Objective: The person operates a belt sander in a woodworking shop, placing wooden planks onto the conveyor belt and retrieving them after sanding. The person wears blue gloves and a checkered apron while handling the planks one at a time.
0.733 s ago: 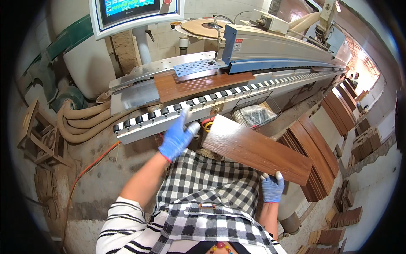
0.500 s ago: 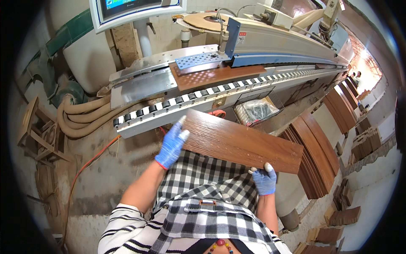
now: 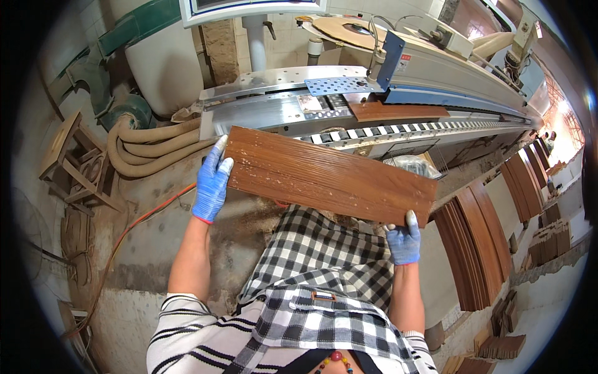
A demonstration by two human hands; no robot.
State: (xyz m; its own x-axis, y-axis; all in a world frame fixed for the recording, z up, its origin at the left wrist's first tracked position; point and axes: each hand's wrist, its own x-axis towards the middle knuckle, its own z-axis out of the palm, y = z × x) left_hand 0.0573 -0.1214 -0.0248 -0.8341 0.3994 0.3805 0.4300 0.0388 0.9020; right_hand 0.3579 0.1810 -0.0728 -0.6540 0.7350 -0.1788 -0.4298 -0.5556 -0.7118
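Observation:
A reddish-brown wood-grain board [image 3: 330, 174] is held up in front of me, its left end higher than its right, pale specks scattered over its face. My left hand [image 3: 212, 184], in a blue glove with pale fingertips, grips the left end. My right hand [image 3: 403, 240], gloved the same way, pinches the lower right corner with the thumb at the edge. Behind the held board runs a machine's roller track [image 3: 374, 131] of black and white pads. A second brown board [image 3: 398, 111] lies in the machine under a blue guard.
Stacked brown boards [image 3: 476, 246] stand close on my right, with more stacks [image 3: 523, 181] beyond. Ribbed hoses [image 3: 149, 159] and a wooden stool [image 3: 78, 162] are on the left. An orange cable [image 3: 152, 212] crosses the floor. Under the track hangs a wire basket [image 3: 414, 165] holding clear plastic.
Both hands have lifted the held board up and leftward, so it now overlaps the roller track. The board in the machine has moved right, farther along the track. My view has shifted.

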